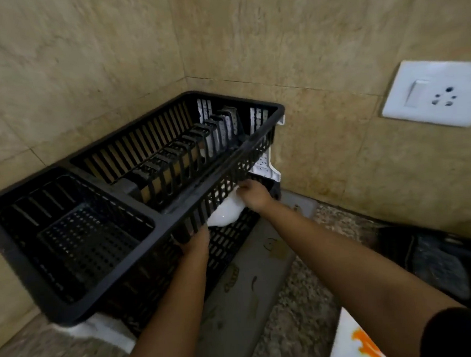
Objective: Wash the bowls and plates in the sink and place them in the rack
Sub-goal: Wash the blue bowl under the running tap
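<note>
The white bowl sat tucked under the upper basket of the black rack, on the rack's lower shelf, turned so its rounded outside faced the camera, most likely so that water could run off it. The right hand reached in from the right with its fingers curled over the bowl's far edge, pinching it, seemingly to slide it into the low gap. The left hand was at the near wall of the upper basket, fingers hooked on the bars, probably to steady the rack against the push; the fingertips were blurred. The upper basket's slots showed no dishes, and the sink was out of view. The rack stood in a corner on a grey patterned mat laid over a speckled stone countertop. Beige tiled walls rose behind, with a white switch-and-socket plate on the right wall. A dark blurred object lay at the right, and a white thing with orange marks at the near edge
</note>
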